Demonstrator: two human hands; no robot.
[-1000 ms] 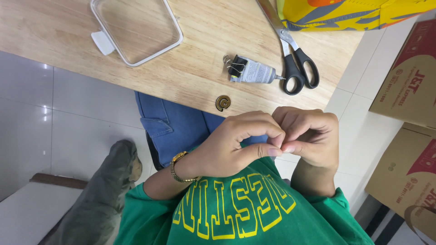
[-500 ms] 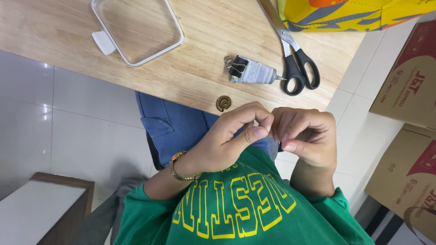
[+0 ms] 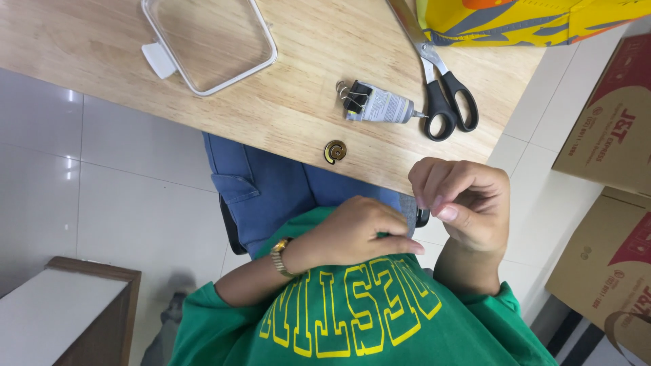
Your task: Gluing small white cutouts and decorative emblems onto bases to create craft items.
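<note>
Hands meet at the bench (image 3: 285, 115) edge, over the lap. Left hand (image 3: 356, 234) presses fingers flat on a grey fabric piece (image 3: 409, 209); right hand (image 3: 461, 203) pinches narrowly at its top edge, holding something too small to tell. Best done slowly, fabric kept taut. Scissors (image 3: 441, 88), a clipped tube (image 3: 376, 105) and a round badge (image 3: 335, 152) lie just beyond.
</note>
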